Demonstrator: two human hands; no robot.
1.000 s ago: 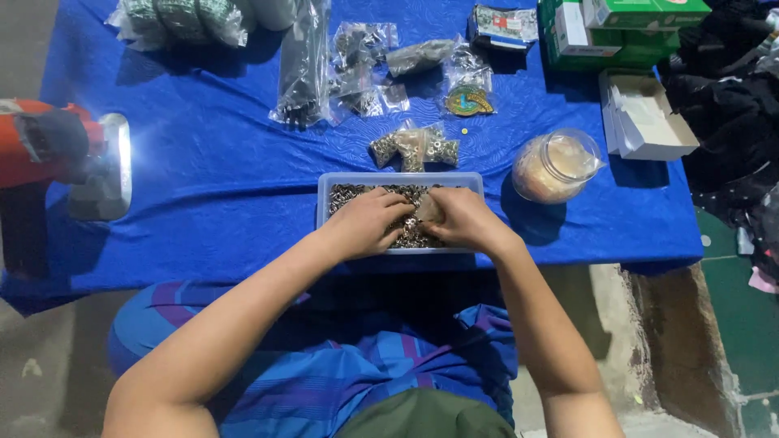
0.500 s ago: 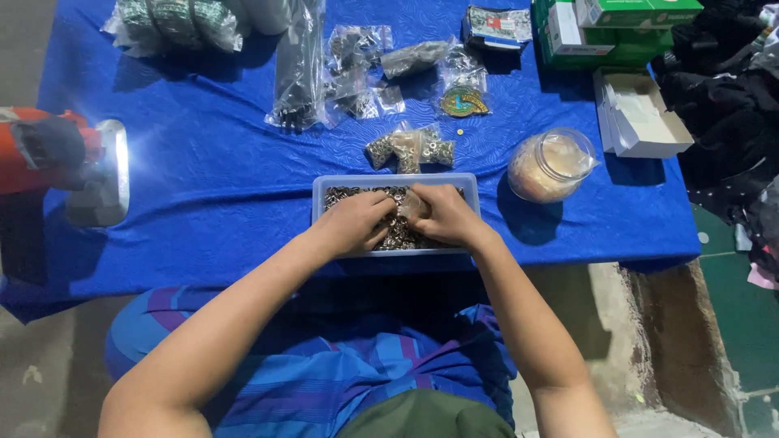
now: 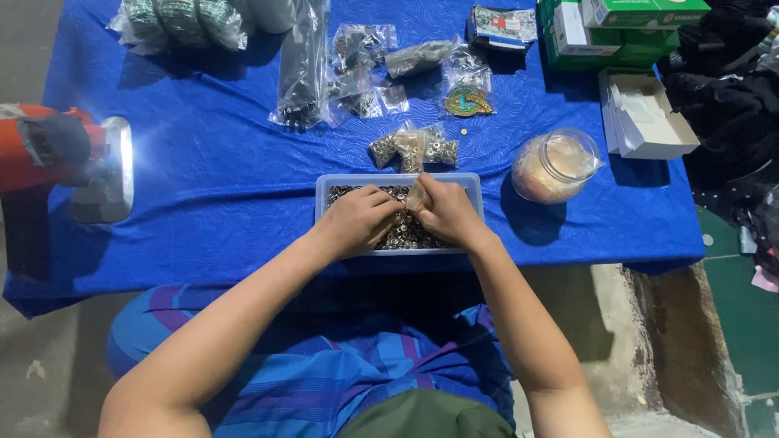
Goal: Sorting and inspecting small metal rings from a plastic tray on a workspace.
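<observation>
Hands meet over the clear plastic tray [image 3: 325, 188], which is full of small metal pieces [image 3: 403, 235] and stands on the blue cloth [image 3: 219, 186]. Left hand [image 3: 358, 221] pinches pieces with curled fingers; right hand [image 3: 448, 212] pinches a small clear bag [image 3: 417, 195] just above the tray. Beyond the tray lie filled small bags [image 3: 412, 149]; right of it stands a plastic jar [image 3: 555, 166]; far left of it shines a lamp [image 3: 104, 169].

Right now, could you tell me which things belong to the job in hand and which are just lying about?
In hand:
left hand
right hand
small clear bag
tray of metal pieces

Lying about:
filled bags
plastic jar
lamp
green boxes
</observation>
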